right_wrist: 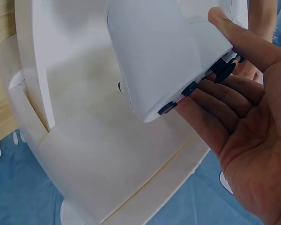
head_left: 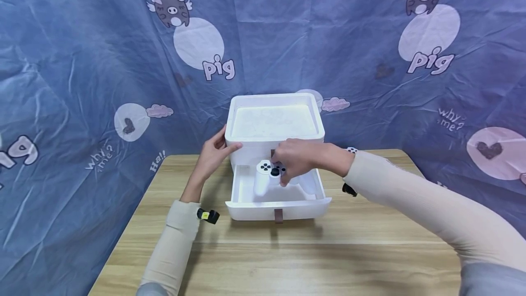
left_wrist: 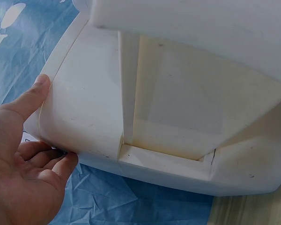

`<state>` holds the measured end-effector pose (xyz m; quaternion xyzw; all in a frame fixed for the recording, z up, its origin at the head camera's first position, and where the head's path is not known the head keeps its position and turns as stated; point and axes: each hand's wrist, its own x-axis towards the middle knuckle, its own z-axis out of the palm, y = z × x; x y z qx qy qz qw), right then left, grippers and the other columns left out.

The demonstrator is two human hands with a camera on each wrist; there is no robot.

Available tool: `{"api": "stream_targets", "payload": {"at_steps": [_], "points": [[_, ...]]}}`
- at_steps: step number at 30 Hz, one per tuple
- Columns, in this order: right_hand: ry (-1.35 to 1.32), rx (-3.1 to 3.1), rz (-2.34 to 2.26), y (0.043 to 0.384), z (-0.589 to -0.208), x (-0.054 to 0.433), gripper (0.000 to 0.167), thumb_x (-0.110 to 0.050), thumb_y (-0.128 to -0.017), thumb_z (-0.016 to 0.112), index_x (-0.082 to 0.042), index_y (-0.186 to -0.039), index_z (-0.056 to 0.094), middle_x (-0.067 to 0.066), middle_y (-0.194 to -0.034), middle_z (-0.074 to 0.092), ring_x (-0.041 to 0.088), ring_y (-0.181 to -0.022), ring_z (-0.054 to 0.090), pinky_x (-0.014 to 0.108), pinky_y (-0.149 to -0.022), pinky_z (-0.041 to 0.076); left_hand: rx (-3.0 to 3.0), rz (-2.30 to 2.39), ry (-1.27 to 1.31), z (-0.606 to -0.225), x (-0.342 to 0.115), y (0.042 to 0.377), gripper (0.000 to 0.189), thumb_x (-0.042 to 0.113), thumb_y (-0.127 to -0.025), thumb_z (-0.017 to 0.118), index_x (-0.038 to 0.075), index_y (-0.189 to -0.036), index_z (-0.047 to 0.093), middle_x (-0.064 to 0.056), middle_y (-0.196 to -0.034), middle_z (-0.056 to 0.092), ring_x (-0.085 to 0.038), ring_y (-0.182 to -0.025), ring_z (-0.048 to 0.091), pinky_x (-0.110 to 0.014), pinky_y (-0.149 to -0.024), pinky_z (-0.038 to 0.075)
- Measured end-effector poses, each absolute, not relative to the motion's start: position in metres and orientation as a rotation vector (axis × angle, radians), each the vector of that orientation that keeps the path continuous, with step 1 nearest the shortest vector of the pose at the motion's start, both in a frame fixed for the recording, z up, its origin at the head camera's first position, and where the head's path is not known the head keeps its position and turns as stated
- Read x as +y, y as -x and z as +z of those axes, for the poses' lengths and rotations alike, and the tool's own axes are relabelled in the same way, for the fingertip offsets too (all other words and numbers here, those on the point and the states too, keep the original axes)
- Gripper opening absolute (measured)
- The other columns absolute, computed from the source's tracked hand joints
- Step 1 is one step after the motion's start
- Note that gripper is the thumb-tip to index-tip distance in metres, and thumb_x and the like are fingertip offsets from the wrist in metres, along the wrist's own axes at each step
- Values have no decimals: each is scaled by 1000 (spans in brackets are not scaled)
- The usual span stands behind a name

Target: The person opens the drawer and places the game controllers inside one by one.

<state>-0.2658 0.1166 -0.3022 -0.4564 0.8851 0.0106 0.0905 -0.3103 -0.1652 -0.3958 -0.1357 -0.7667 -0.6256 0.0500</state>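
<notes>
A white game controller [head_left: 262,182] with black buttons and sticks is at the pulled-out drawer [head_left: 252,211] of a white drawer box [head_left: 255,152]. My right hand [head_left: 297,156] grips the controller from above, thumb on one side and fingers on the other. In the right wrist view the controller [right_wrist: 150,56] hangs over the drawer's inside. At the box's left front corner, my left hand [head_left: 211,156] holds the box, its thumb on the front and its fingers along the side. The left wrist view shows that hand [left_wrist: 28,173] with its fingers bent against the edge.
A second white controller [head_left: 352,150] lies on the table right of the box, partly hidden by my right arm. The box stands on a wooden table [head_left: 279,264], close to a blue patterned cloth [head_left: 271,49]. A brown pull tab [head_left: 278,215] hangs on the drawer front.
</notes>
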Motion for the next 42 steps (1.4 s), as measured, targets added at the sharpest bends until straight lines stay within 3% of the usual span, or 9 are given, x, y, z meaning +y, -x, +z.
{"api": "stream_targets", "payload": {"at_steps": [7, 30, 42], "points": [[1321, 2628, 66, 270, -311, 107, 36, -39, -80, 95, -11, -97, 80, -6, -78, 70, 12, -69, 56, 24, -61, 46, -2322, -1898, 429, -396, -166, 309, 90, 32, -92, 87, 21, -166, 37, -9, -169, 42, -19, -154, 45, -31, -123, 44], [1147, 2657, 84, 281, -351, 100, 49, -38, -81, 96, -9, -118, 81, 4, -102, 80, 13, -84, 71, 27, -76, 61, -2337, -1879, 420, -394, -164, 308, 92, 36, -91, 88, 21, -167, 37, -9, -171, 39, -19, -156, 42, -32, -126, 40], [1169, 2698, 139, 285, -365, 98, 45, -40, -83, 93, -12, -116, 82, 4, -98, 80, 11, -77, 70, 26, -71, 59, -2336, -1896, 423, -395, -164, 307, 91, 32, -94, 86, 21, -167, 34, -7, -172, 36, -20, -158, 39, -34, -127, 39]]}}
